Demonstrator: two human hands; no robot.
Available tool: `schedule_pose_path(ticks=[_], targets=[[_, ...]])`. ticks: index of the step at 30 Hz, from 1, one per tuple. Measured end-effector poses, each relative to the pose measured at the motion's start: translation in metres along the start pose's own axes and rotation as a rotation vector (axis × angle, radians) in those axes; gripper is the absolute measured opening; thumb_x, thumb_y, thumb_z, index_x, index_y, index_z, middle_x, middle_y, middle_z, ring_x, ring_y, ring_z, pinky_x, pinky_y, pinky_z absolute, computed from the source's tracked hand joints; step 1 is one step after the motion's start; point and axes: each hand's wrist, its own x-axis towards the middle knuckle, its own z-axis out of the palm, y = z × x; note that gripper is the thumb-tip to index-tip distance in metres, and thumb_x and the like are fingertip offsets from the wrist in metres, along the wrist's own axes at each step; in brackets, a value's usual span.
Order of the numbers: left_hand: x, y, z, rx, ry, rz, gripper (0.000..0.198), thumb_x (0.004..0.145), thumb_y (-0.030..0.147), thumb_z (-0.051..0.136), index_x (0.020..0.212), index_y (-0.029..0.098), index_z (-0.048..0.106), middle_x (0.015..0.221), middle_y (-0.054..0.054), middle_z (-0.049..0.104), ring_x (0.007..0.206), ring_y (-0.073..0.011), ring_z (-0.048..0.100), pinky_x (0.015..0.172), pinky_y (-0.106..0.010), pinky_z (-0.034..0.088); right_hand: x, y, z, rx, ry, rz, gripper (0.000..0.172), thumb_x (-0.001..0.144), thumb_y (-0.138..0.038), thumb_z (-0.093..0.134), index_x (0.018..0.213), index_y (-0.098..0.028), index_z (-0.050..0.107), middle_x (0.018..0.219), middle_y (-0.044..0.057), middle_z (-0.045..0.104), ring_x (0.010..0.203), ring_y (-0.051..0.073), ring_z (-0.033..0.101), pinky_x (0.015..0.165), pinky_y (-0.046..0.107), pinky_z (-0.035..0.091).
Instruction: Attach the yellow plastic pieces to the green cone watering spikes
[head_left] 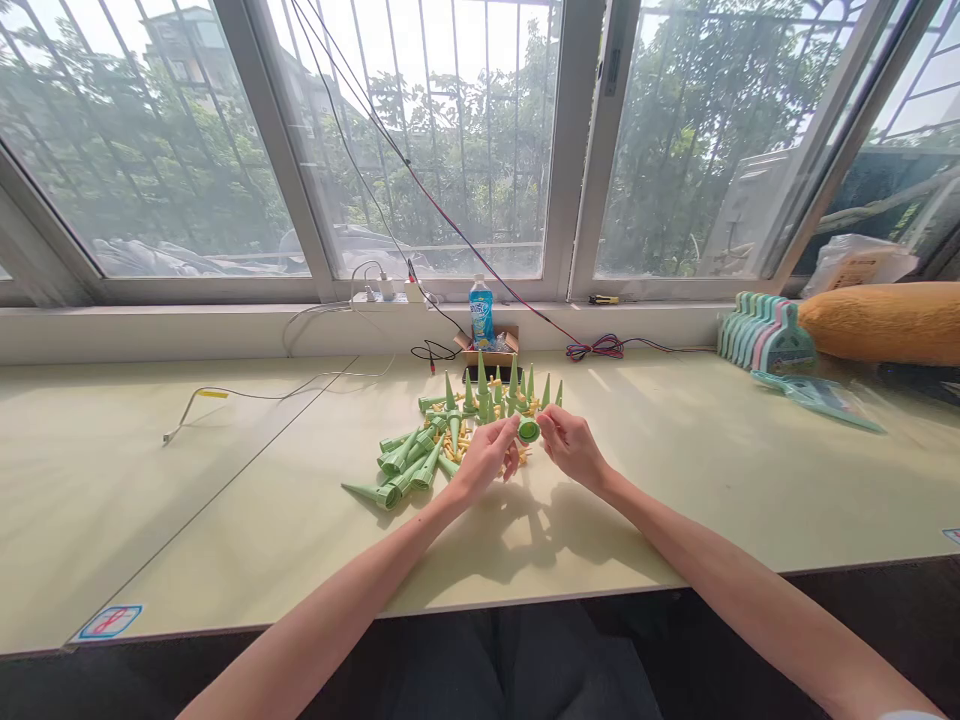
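Observation:
Between my hands is a green plastic watering spike (529,430), its round hollow end turned toward me. My left hand (489,456) is closed on it from the left. Close to the rim on the right, my right hand (574,446) is pinched; anything between its fingertips is too small or hidden to name. Several green spikes lie in a pile (409,460) left of my hands, and others stand point up (482,380) behind them. Small yellow pieces (456,440) are scattered among the spikes, partly covered by my left hand.
Behind the spikes stand a small cardboard box (502,352) and a blue bottle (481,312). A coiled cable (596,347) lies by the window ledge. Green and pink dustpan-like pieces (769,335) stand at the right, beside an orange roll (889,322). A thin cable (255,396) crosses the left side.

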Motion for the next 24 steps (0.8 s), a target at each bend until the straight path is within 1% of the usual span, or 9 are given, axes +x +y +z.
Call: schedule_pose_path(ticks=[3,6,9,12,14,17,20,24], targets=[[0.000,0.000,-0.001,0.033,-0.016,0.017,0.048,0.092,0.061,0.045,0.072,0.017,0.050,0.046,0.003,0.052,0.038,-0.0091,0.046,0.043,-0.022,0.035,0.000,0.001,0.000,-0.003,0.006,-0.001,0.048,0.095,-0.062,0.038,0.067,-0.023,0.033,0.051,-0.006,0.033,0.045,0.010,0.033,0.044,0.024,0.031],[-0.001,0.002,-0.001,0.059,-0.044,0.036,0.045,0.092,0.060,0.046,0.078,0.017,0.050,0.047,0.005,0.051,0.038,-0.0090,0.045,0.044,-0.022,0.036,0.000,0.000,-0.001,-0.013,0.024,-0.014,0.049,0.096,-0.060,0.038,0.065,-0.023,0.031,0.053,-0.006,0.032,0.046,0.010,0.032,0.046,0.024,0.031],[-0.002,0.006,0.000,0.082,-0.065,0.064,0.042,0.090,0.059,0.049,0.084,0.017,0.053,0.051,0.005,0.049,0.039,-0.0090,0.045,0.043,-0.022,0.036,0.000,-0.002,-0.002,-0.042,0.027,-0.019,0.049,0.097,-0.059,0.036,0.064,-0.022,0.033,0.053,-0.005,0.036,0.047,0.010,0.034,0.047,0.024,0.031],[-0.002,0.006,0.001,0.109,-0.070,0.113,0.040,0.091,0.055,0.052,0.096,0.016,0.058,0.064,0.002,0.052,0.045,-0.0085,0.048,0.041,-0.020,0.038,0.000,-0.004,-0.003,-0.057,0.023,-0.009,0.050,0.097,-0.059,0.035,0.064,-0.022,0.039,0.052,-0.003,0.042,0.048,0.011,0.039,0.048,0.024,0.033],[-0.001,0.003,0.001,0.133,-0.067,0.170,0.038,0.092,0.051,0.052,0.104,0.016,0.060,0.080,-0.002,0.054,0.050,-0.0076,0.051,0.041,-0.020,0.040,0.001,-0.005,-0.004,-0.051,0.024,-0.008,0.051,0.097,-0.059,0.035,0.064,-0.021,0.043,0.052,-0.003,0.042,0.049,0.012,0.042,0.049,0.024,0.033],[0.000,-0.003,0.000,0.202,-0.064,0.256,0.034,0.094,0.045,0.051,0.116,0.020,0.060,0.100,-0.005,0.051,0.059,-0.0070,0.054,0.046,-0.019,0.046,0.002,-0.004,-0.003,-0.036,0.024,-0.003,0.052,0.097,-0.058,0.036,0.063,-0.020,0.045,0.052,-0.002,0.042,0.049,0.012,0.043,0.048,0.024,0.032],[0.002,-0.008,-0.002,0.320,-0.070,0.323,0.037,0.096,0.040,0.050,0.129,0.025,0.055,0.107,-0.007,0.050,0.066,-0.0083,0.056,0.050,-0.019,0.050,0.002,-0.002,-0.003,-0.031,0.020,0.018,0.052,0.097,-0.057,0.036,0.061,-0.020,0.042,0.053,-0.002,0.041,0.048,0.011,0.040,0.046,0.023,0.030],[0.003,-0.011,-0.002,0.439,-0.035,0.403,0.037,0.097,0.032,0.047,0.134,0.029,0.052,0.111,-0.007,0.051,0.068,-0.0081,0.054,0.054,-0.019,0.052,0.002,-0.001,-0.003,-0.043,0.011,0.039,0.052,0.097,-0.057,0.036,0.061,-0.020,0.043,0.053,-0.003,0.041,0.048,0.010,0.037,0.047,0.024,0.030]])
